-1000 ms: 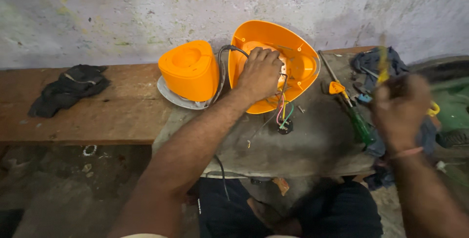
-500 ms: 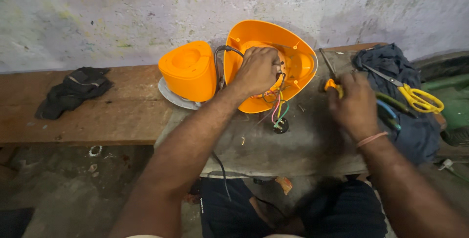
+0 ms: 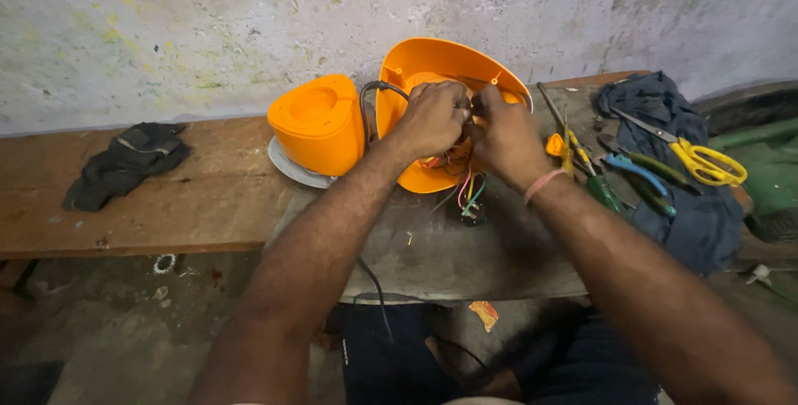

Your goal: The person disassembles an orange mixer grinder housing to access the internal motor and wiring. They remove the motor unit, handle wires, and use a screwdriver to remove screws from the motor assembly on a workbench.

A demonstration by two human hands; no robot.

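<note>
Leaving the tools on the right, the right hand [image 3: 505,135] is now joining the left hand [image 3: 432,118] inside the open orange shell [image 3: 432,60], which is standing tilted at the far edge of the counter [image 3: 449,247]. Both hands are curling closed around its coloured wires [image 3: 467,189]. Yellow scissors [image 3: 706,162] are lying far right on a dark cloth [image 3: 698,214].

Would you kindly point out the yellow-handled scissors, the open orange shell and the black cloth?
yellow-handled scissors [image 3: 706,164]: head view, on a yellow handle loop.
open orange shell [image 3: 432,60]: head view, on its upper inner wall.
black cloth [image 3: 125,164]: head view, on its middle.
</note>
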